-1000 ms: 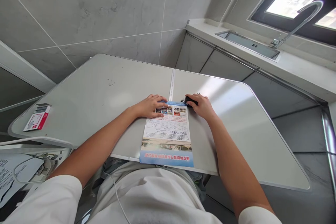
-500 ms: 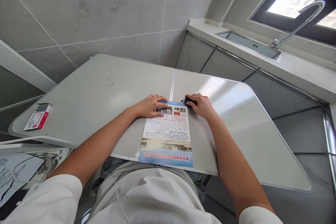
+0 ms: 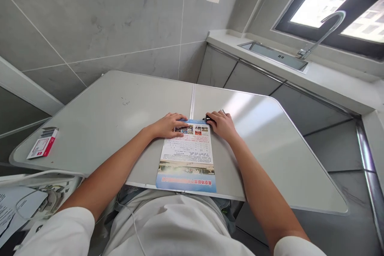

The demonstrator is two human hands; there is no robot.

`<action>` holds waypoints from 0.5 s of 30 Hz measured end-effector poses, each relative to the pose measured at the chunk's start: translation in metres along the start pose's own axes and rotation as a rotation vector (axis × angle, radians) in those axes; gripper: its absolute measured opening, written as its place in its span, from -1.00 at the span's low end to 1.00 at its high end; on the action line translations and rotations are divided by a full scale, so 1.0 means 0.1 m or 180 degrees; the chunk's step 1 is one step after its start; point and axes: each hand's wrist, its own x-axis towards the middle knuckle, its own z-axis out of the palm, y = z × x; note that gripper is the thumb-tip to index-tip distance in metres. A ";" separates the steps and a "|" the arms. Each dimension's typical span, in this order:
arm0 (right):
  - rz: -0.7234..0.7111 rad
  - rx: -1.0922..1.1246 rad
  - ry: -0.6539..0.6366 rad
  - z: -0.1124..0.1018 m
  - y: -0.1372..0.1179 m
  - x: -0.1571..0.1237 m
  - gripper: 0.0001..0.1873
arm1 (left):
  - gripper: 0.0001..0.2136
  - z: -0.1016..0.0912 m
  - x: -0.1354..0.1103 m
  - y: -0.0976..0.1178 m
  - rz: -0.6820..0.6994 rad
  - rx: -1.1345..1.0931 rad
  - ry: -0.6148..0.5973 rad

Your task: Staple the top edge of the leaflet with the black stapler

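Note:
A printed flyer (image 3: 188, 144) with blue ends, small photos and a table of text lies at the table's near edge. My left hand (image 3: 171, 126) rests flat on its far left part, fingers stretched and apart. My right hand (image 3: 222, 125) is closed over what looks like a small black stapler (image 3: 207, 119), at the flyer's far right corner. The fingers cover most of that tool, with a bit of metal showing beyond the hand. Whether the flyer's edge is between its jaws cannot be made out.
On the white folding table (image 3: 264, 148), at the far left, is a red and white box (image 3: 43, 147) with grey strips on it. Papers (image 3: 21, 208) and a cable are at lower left. A counter with a sink (image 3: 276, 57) and tap (image 3: 327, 32) stands beyond, right.
The view has shifted slightly. My right hand has settled lower over the black tool, so less of it shows. My left hand stays on the flyer.

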 end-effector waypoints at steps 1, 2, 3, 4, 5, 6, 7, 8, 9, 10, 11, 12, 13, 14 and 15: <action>0.0006 0.0147 0.0050 -0.03 0.04 -0.02 -0.62 | -0.56 0.00 0.00 0.00 0.0011 0.0005 0.0006; 0.0030 0.0265 0.0086 -0.07 0.09 -0.04 -0.59 | -0.56 0.00 0.00 0.00 0.0022 0.0009 0.0000; 0.0064 0.0329 0.0096 -0.10 0.13 -0.06 -0.57 | -0.56 0.00 -0.01 0.00 0.0029 0.0011 -0.0001; 0.0096 0.0337 0.0071 -0.12 0.17 -0.08 -0.56 | -0.56 0.00 -0.01 0.00 0.0034 0.0011 -0.0003; 0.0138 0.0303 0.0026 -0.14 0.21 -0.09 -0.55 | -0.56 0.00 -0.01 0.00 0.0037 0.0009 -0.0004; 0.0224 0.0256 -0.0016 -0.14 0.23 -0.10 -0.56 | -0.56 0.00 -0.01 0.00 0.0037 0.0003 0.0004; 0.0369 0.0202 -0.0033 -0.14 0.24 -0.10 -0.57 | -0.56 0.01 -0.01 -0.01 0.0040 -0.0007 0.0013; 0.0559 0.0141 -0.0014 -0.13 0.25 -0.10 -0.61 | -0.55 0.01 -0.02 -0.02 0.0046 -0.0019 0.0022; 0.0768 0.0082 0.0043 -0.11 0.24 -0.10 -0.68 | -0.55 0.01 -0.02 -0.03 0.0053 -0.0034 0.0031; 0.0969 0.0034 0.0122 -0.10 0.23 -0.10 -0.75 | -0.55 0.01 -0.03 -0.04 0.0055 -0.0046 0.0037; 0.1140 -0.0005 0.0221 -0.08 0.22 -0.09 -0.80 | -0.54 0.02 -0.03 -0.05 0.0052 -0.0055 0.0039; 0.1269 -0.0038 0.0341 -0.07 0.21 -0.09 -0.84 | -0.54 0.02 -0.03 -0.06 0.0044 -0.0061 0.0042; 0.1356 -0.0066 0.0490 -0.07 0.18 -0.08 -0.87 | -0.54 0.02 -0.03 -0.07 0.0033 -0.0066 0.0051; 0.1411 -0.0088 0.0675 -0.07 0.15 -0.08 -0.88 | -0.54 0.02 -0.03 -0.07 0.0022 -0.0070 0.0066; 0.1433 -0.0101 0.0884 -0.08 0.11 -0.07 -0.87 | -0.54 0.03 -0.03 -0.08 0.0018 -0.0077 0.0082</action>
